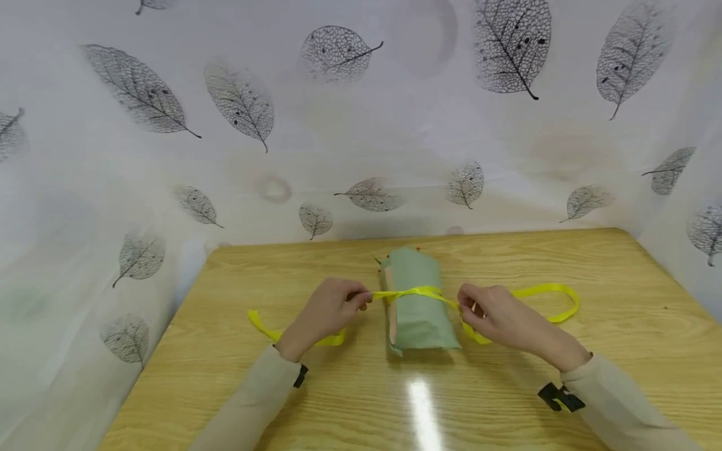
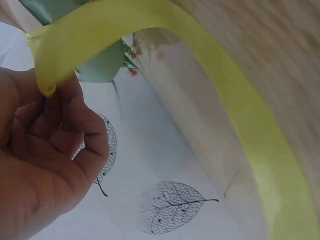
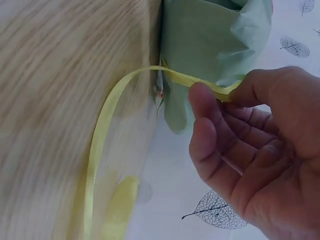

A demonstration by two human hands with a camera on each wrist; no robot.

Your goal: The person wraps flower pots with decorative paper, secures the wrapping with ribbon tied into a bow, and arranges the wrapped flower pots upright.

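A bundle wrapped in pale green paper (image 1: 423, 322) lies on the table, with a yellow ribbon (image 1: 416, 292) crossed over its middle. My left hand (image 1: 333, 310) pinches the ribbon between thumb and fingertips just left of the bundle. On the other side my right hand (image 1: 502, 316) pinches the ribbon close to the bundle's right edge. Between the two hands the ribbon runs nearly straight across the paper. In the left wrist view a wide ribbon tail (image 2: 235, 110) curves away from the left fingers. Small red flowers (image 2: 133, 60) peek out past the wrapping's far end.
The wooden table (image 1: 225, 369) carries a loose ribbon end at left and a ribbon loop (image 1: 555, 288) at right. Behind it hangs a pale curtain (image 1: 406, 138) printed with dark leaves. Black buckled straps (image 1: 561, 398) sit near both sleeve cuffs.
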